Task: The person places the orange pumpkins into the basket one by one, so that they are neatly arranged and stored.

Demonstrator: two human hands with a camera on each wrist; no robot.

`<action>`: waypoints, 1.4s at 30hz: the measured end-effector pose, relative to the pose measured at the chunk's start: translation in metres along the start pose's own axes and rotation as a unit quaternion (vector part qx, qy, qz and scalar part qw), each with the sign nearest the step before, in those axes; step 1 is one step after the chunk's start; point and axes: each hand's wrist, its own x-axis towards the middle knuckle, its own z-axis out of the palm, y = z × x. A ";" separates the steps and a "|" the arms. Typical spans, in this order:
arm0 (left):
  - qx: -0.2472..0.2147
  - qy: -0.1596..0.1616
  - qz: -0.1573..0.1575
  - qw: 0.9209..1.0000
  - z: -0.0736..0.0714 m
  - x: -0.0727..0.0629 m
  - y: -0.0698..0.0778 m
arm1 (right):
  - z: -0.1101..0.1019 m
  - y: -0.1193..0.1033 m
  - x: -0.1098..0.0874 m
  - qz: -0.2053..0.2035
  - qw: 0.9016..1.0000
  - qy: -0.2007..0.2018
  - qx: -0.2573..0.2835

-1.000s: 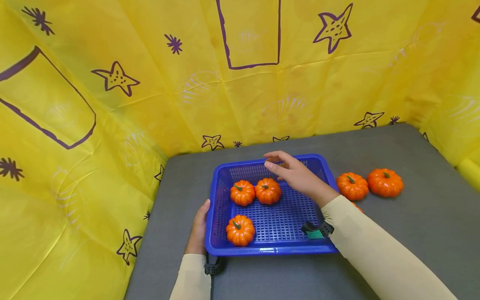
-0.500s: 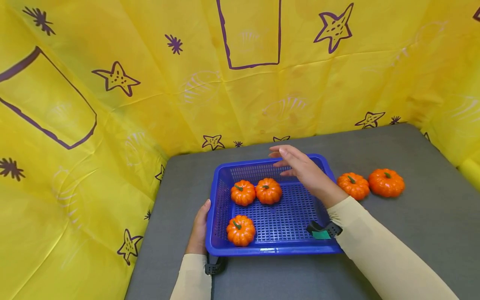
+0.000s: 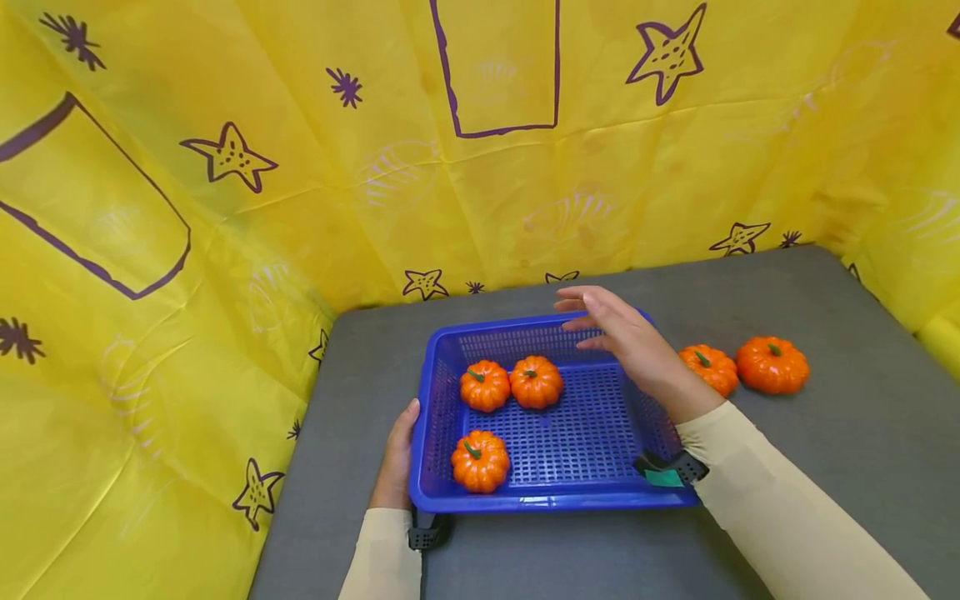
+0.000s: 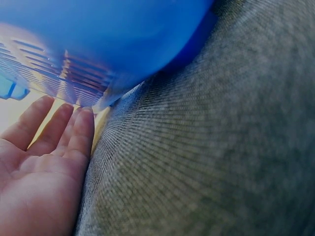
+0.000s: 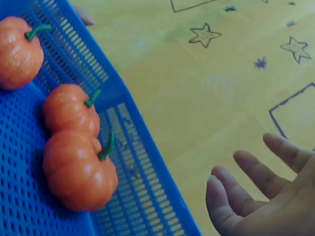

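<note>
A blue plastic basket with slotted walls stands on the grey table. Three small orange pumpkins lie in its left part: a front one, a back left one and a back right one. My left hand rests against the basket's left side, thumb by the rim. In the left wrist view the fingers stretch out, their tips at the slotted wall below the rim. Over the basket's back right corner hovers my right hand, holding nothing, its fingers loosely spread and slightly bent.
Right of the basket, a pumpkin, partly behind my right wrist, sits beside another pumpkin on the grey tabletop. A yellow cloth with drawn starfish hangs behind the table and along both sides.
My right hand has drifted rightward above the basket, its fingers spreading. The forearm now hides a pumpkin that showed partly beside the basket one second ago. My left hand and the basket stay put.
</note>
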 end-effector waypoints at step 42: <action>0.002 -0.001 -0.006 1.000 0.002 -0.001 0.001 | -0.064 0.016 -0.046 -0.033 0.997 0.068 -0.004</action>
